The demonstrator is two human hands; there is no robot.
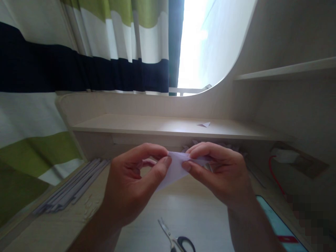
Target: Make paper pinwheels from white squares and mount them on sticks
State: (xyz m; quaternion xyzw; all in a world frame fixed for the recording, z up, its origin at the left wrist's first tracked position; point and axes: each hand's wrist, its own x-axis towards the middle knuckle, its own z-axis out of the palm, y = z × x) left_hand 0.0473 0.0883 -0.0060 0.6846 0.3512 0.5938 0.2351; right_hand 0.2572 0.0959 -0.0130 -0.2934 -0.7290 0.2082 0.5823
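Observation:
A folded piece of pale lilac paper [175,170] is held up over the desk between both hands. My left hand [136,185] pinches its upper left corner between thumb and forefinger. On the other side, my right hand [220,173] grips the paper between thumb and fingers, and a narrow part of it runs behind those fingers. One slanted edge of the paper points down to the left. Below the hands, a pair of scissors [170,235] with dark handles lies on the desk.
Thin grey-lilac paper rolls [70,187] lie at the desk's left, beside small pale scraps [91,208]. A small folded paper piece [204,124] sits on the shelf [147,123]. A phone-like screen [275,220] lies at right, below a white plug [285,155] with a red cable.

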